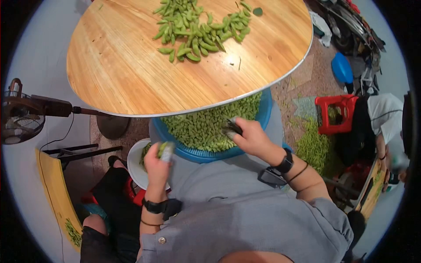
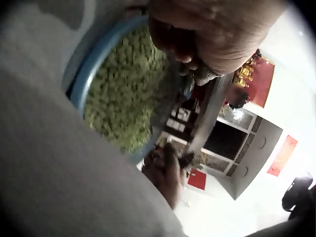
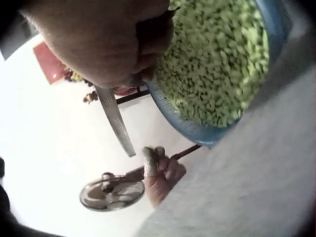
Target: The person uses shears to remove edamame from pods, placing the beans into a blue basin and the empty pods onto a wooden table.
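Observation:
My left hand is raised at the near left of a blue basin, beside a white tub. It pinches a green soybean pod, and a pale wrap covers its thumb. Over the basin's right side, my right hand grips a small dark tool, whose kind I cannot tell. The basin sits in front of my lap, filled with green soybean pods. In the right wrist view the left hand shows curled fingers and the wrapped tip.
A wooden round-edged table overhangs the basin's far side, with more pods heaped on it. To the left stand a fan and a yellow board. At right, pods lie on the floor near a red stool and another person.

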{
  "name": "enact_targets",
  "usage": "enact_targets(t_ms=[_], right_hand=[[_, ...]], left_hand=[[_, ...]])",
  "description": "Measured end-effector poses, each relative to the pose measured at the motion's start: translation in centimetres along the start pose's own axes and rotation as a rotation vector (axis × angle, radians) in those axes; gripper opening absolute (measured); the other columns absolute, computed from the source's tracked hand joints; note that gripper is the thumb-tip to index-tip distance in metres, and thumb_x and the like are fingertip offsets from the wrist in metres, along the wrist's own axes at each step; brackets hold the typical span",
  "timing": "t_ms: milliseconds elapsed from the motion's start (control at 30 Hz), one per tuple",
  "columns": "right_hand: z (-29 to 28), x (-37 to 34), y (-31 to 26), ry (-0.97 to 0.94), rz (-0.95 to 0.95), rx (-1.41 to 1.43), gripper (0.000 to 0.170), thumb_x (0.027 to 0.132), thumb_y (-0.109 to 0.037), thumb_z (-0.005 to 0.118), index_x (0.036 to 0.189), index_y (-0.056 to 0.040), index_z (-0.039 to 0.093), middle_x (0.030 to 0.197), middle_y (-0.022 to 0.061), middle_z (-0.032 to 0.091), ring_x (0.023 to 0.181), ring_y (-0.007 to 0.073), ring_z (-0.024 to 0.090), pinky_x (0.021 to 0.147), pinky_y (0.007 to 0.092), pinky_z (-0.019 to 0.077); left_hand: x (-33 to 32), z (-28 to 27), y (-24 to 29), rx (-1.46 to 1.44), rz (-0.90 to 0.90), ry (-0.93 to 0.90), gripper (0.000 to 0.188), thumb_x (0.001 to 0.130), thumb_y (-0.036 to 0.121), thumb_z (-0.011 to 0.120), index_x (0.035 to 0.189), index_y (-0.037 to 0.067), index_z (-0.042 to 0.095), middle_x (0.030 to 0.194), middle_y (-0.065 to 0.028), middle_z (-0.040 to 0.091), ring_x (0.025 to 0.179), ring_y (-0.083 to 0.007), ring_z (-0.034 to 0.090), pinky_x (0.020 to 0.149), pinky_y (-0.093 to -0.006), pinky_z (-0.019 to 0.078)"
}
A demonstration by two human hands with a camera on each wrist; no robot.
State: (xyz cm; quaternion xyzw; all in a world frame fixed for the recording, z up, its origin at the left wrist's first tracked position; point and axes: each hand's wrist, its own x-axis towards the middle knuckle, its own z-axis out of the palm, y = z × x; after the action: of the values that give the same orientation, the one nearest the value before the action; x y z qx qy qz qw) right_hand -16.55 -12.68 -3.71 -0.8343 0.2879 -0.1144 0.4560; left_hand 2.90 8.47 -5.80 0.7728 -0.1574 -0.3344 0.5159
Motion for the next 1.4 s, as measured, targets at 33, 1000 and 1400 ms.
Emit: enact_targets(t_ms=[33, 1000, 1400], right_hand=[[-1.4, 0.2, -1.1, 0.021, -0.036, -0.045, 0.016, 0.076, -0.013, 0.059, 0.083, -0.0005, 0.051, 0.070, 0.0196, 0.055, 0.064, 0.0369, 0.056, 0.058, 0.0397, 0.0462], [-7.1, 10.6, -5.1, 0.432, -0.018, -0.685, 0.022, 0.077, -0.024, 0.063, 0.085, -0.0040, 0.057, 0.074, 0.0161, 0.061, 0.069, 0.0356, 0.061, 0.061, 0.0434, 0.0482], [-1.8, 1.7, -5.1, 0.018, -0.081, 0.453, 0.031, 0.080, -0.008, 0.059, 0.105, 0.0048, 0.048, 0.086, 0.0220, 0.061, 0.080, 0.0360, 0.063, 0.070, 0.0346, 0.0499]], left_hand=[[0.1, -1.2, -0.6, 0.157, 0.177, 0.120, 0.015, 0.084, 0.015, 0.066, 0.084, 0.002, 0.058, 0.070, -0.0012, 0.056, 0.062, -0.0086, 0.051, 0.056, -0.0245, 0.0442], [0.9, 6.8, 10.2, -0.353, 0.235, -0.479, 0.019, 0.091, 0.004, 0.049, 0.106, -0.002, 0.059, 0.089, -0.0075, 0.066, 0.074, -0.0107, 0.064, 0.065, -0.0231, 0.0514], [0.6, 7.7, 9.4, -0.367, 0.121, -0.379, 0.016, 0.089, 0.003, 0.047, 0.100, 0.002, 0.059, 0.077, -0.0003, 0.061, 0.066, -0.0050, 0.056, 0.055, -0.0194, 0.0433]])
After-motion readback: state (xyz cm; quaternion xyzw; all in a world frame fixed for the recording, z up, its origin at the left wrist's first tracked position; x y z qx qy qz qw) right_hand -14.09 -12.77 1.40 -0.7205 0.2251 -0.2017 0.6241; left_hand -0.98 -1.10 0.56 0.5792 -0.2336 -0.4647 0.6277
